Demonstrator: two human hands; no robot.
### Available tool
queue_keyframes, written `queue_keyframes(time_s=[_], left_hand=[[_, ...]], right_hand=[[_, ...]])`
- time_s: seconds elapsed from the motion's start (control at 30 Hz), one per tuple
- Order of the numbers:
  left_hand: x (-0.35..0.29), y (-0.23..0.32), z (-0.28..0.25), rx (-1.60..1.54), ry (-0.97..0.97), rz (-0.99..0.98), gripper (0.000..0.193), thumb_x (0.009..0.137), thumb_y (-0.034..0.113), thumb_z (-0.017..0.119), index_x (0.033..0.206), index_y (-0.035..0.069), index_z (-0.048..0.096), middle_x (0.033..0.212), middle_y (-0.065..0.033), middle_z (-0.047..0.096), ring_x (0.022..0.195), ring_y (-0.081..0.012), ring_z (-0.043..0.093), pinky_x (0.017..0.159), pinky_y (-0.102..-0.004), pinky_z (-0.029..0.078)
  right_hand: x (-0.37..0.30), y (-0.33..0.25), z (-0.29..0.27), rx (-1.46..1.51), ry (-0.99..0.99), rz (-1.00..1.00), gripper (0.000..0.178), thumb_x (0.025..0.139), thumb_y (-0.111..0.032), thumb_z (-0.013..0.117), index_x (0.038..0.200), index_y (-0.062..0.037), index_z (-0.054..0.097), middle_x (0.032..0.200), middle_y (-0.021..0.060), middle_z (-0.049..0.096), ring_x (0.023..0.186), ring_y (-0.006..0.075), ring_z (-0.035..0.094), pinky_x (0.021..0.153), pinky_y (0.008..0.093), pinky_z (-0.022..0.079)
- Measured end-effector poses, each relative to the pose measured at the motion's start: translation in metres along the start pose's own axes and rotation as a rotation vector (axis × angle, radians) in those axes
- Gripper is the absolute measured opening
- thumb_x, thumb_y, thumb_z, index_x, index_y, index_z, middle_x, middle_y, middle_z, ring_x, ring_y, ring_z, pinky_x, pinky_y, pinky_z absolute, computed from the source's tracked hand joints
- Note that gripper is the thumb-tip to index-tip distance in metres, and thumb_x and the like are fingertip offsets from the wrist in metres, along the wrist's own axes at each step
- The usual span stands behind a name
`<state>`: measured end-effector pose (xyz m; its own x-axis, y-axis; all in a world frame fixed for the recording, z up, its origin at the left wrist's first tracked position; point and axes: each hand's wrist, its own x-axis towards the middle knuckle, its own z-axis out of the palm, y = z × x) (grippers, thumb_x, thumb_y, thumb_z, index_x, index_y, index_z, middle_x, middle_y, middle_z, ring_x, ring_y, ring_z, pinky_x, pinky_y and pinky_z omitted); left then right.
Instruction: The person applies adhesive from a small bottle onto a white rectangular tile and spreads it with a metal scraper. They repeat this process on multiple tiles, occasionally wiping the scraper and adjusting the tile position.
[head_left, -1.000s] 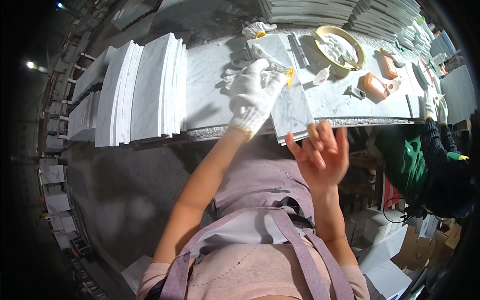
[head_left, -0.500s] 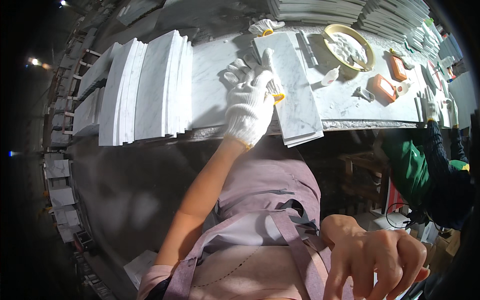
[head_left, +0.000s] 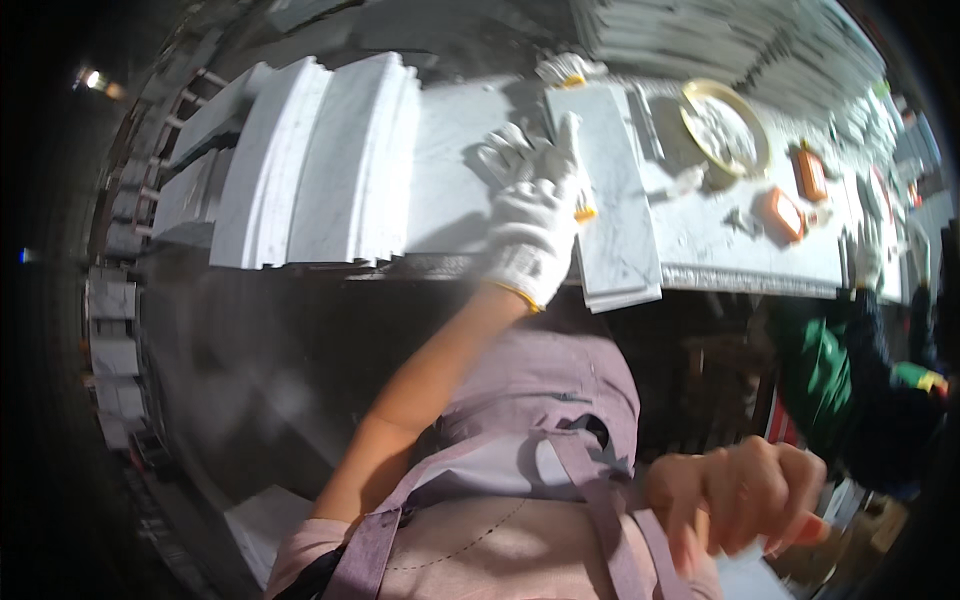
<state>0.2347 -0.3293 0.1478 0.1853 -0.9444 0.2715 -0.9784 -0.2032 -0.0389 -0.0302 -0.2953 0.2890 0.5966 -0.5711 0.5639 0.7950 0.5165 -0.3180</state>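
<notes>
The gloved left hand (head_left: 535, 225) is laid flat, fingers spread, on a white marble slab (head_left: 615, 215) that overhangs the near edge of the table (head_left: 450, 190). The bare right hand (head_left: 740, 495) is held low by the apron (head_left: 480, 540), fingers curled around nothing visible. Marble slabs (head_left: 320, 165) are stacked to the left; a round dish (head_left: 725, 125) and orange blocks (head_left: 785, 212) lie to the right. The surrounding workshop is dark.

Two small orange rectangular packages on the far right of the bench: one (head_left: 811, 174) farther, one (head_left: 783, 212) nearer. No signs or screens.
</notes>
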Motion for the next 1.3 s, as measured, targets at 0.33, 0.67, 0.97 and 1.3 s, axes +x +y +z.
queue_keyframes(time_s=[0.33, 0.67, 0.97, 1.3], left_hand=[[0.010, -0.027, -0.052, -0.264, 0.424, -0.123, 0.016, 0.093, 0.023, 0.067, 0.089, 0.009, 0.061, 0.086, -0.0107, 0.069, 0.083, -0.0307, 0.068, 0.072, -0.0485, 0.054], [-0.060, -0.011, -0.085, -0.376, 0.364, -0.087, 0.032, 0.078, 0.008, 0.076, 0.109, 0.007, 0.067, 0.084, -0.0078, 0.067, 0.074, -0.0318, 0.065, 0.066, -0.0461, 0.050], [-0.096, 0.010, -0.073, -0.503, 0.450, 0.311, 0.019, 0.084, 0.009, 0.070, 0.101, 0.013, 0.064, 0.075, 0.0004, 0.055, 0.060, -0.0210, 0.057, 0.055, -0.0376, 0.044], [-0.132, 0.025, -0.045, -0.554, 0.268, 0.275, 0.040, 0.080, 0.006, 0.072, 0.120, 0.009, 0.064, 0.077, 0.0013, 0.059, 0.060, -0.0179, 0.058, 0.059, -0.0348, 0.045]], right_hand=[[-0.042, 0.054, -0.106, -0.865, 0.424, 0.618, 0.027, 0.106, -0.014, 0.060, 0.128, 0.0012, 0.061, 0.090, 0.0051, 0.063, 0.076, 0.0096, 0.060, 0.067, 0.0242, 0.051], [0.001, 0.114, -0.084, -1.244, 0.338, 0.559, 0.037, 0.111, -0.014, 0.047, 0.145, 0.0008, 0.052, 0.079, 0.0014, 0.058, 0.064, 0.0068, 0.052, 0.060, 0.0224, 0.045], [-0.010, 0.102, -0.130, -0.318, 0.722, 0.648, 0.021, 0.107, -0.016, 0.056, 0.117, -0.0013, 0.066, 0.084, 0.0015, 0.068, 0.063, 0.0083, 0.059, 0.056, 0.0250, 0.049], [-0.026, 0.119, -0.144, -0.851, 0.695, 0.417, 0.029, 0.094, -0.014, 0.067, 0.118, 0.0020, 0.068, 0.100, 0.0050, 0.071, 0.088, 0.0127, 0.066, 0.076, 0.0291, 0.053]])
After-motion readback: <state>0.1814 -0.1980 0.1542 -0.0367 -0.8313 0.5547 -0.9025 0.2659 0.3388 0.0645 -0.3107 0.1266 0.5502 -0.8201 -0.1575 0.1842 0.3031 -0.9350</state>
